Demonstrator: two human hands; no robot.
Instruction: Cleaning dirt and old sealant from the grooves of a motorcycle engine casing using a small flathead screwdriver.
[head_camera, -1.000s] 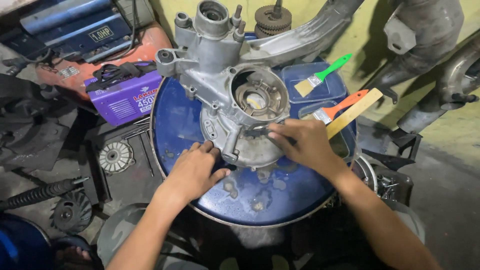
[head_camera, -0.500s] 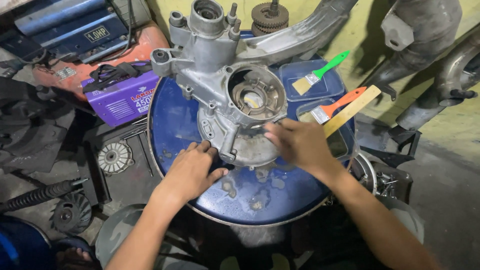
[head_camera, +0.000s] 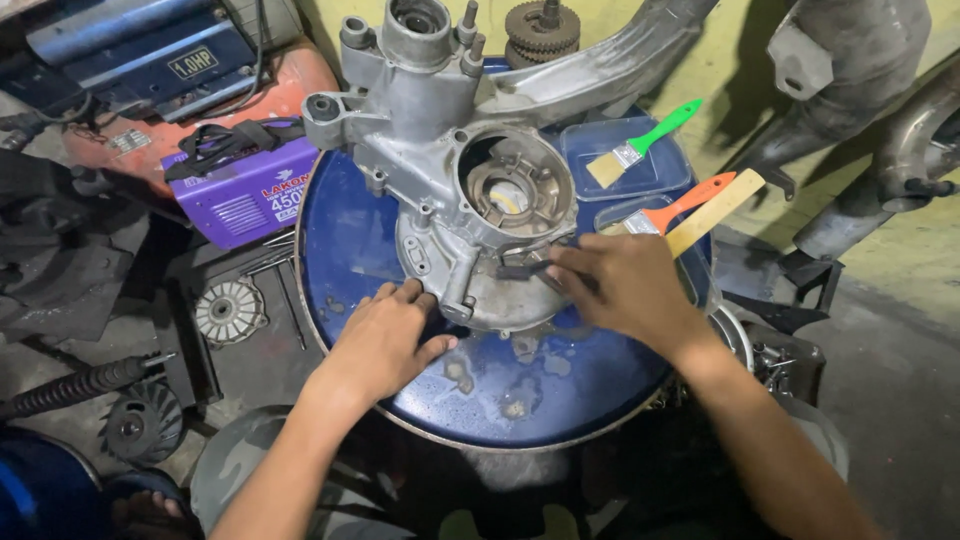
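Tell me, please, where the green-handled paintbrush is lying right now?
In the head view, the green-handled paintbrush lies in a clear plastic tray on the blue drum top, right of the engine casing.

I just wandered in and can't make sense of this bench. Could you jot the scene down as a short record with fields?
Work surface: blue drum top
Main part: grey metal engine casing, lying on the drum
Left hand: flat on the drum, fingers touching the casing's lower edge
Right hand: holds a small dark tool against the casing
Nearby: green-handled brush and orange-handled brush in clear trays
Beside drum: purple machine box
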